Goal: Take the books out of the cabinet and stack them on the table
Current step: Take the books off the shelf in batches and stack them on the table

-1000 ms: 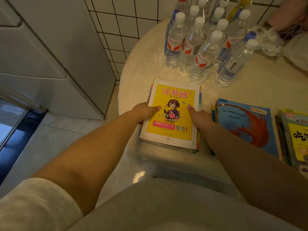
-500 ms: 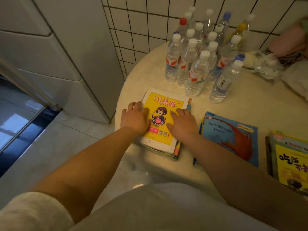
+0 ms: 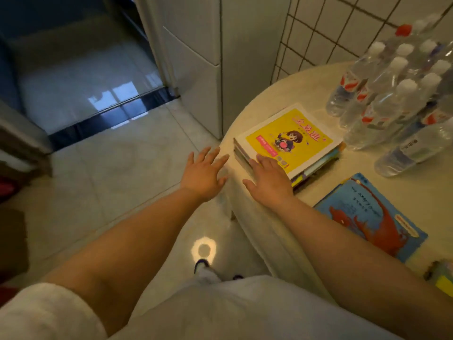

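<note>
Where both bare forearms reach forward from pale sleeves, the right hand (image 3: 268,182) lies palm down with straight, spread fingers at the near corner of the stack of books (image 3: 289,146), its fingertips (image 3: 261,160) resting on the white margin of the top cover and grasping nothing. The left hand (image 3: 204,173) hovers just beside the stack, past the rim of the round table (image 3: 277,94) and above the floor (image 3: 117,173), fingers straight and fanned, also holding nothing. The stack sits near the table's left edge, its top book (image 3: 291,138) yellow with a white border, a cartoon girl and red Chinese characters too blurred to read. To the right, apart from the stack, lies a blue book (image 3: 372,217) showing a red creature; its title is blurred but seems to begin "The Angry". Farther back stand clear water bottles (image 3: 392,94) with white caps and red-and-white labels, the print illegible. Beyond the table rise a white cabinet (image 3: 196,69) and a tiled wall (image 3: 331,28).
</note>
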